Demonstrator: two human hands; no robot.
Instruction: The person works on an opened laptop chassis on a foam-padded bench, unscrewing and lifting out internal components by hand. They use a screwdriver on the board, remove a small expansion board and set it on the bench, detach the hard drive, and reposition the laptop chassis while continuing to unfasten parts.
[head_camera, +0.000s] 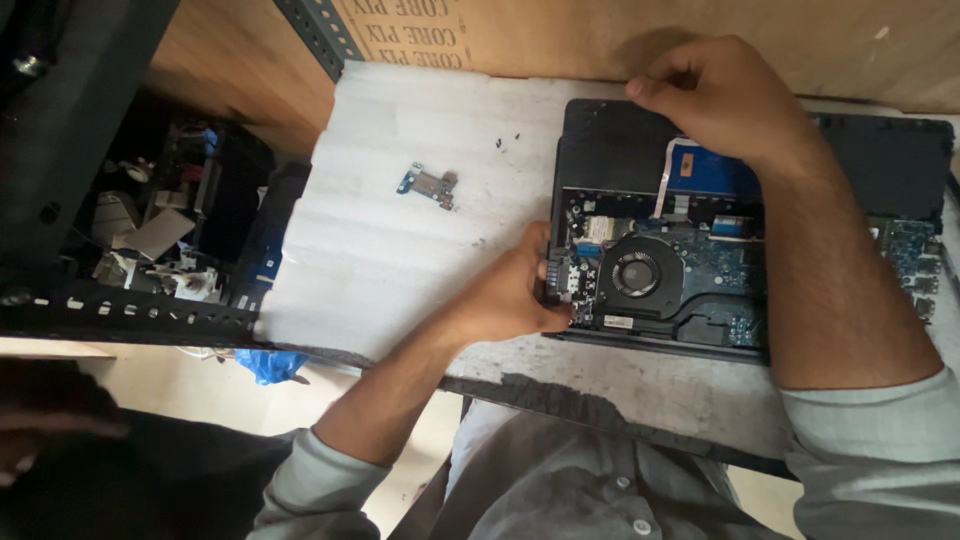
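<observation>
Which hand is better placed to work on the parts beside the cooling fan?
Probably the left hand: its fingertips already touch the opened laptop at its left edge, next to the fan. The right hand rests at the far edge, likely steadying.

Left hand grips opened laptop at its left edge by the fan; right hand rests on far edge. Small circuit board lies loose on white foam sheet.

One opened laptop is counted, with one round fan seen inside it. One small loose circuit board is seen on one white foam sheet. Two hands are counted: left hand, right hand.
</observation>
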